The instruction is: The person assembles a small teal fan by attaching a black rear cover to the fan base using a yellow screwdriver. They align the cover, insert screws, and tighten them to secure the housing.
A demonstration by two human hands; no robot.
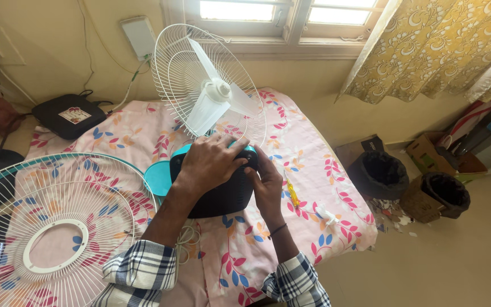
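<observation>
Gripping the fan motor housing [223, 196], both hands [214, 162] [267, 185]; two dark bins [379, 173] nearby.

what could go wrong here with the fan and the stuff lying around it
1. The blades sit exposed, backed only by the rear grille, close above the left hand and right hand gripping the dark motor housing; a slip could knock fingers into them.
2. The yellow screwdriver lies loose on the floral sheet near the edge and could roll off.
3. The detached front grille overhangs the bed and might get bent or slide down.
</observation>
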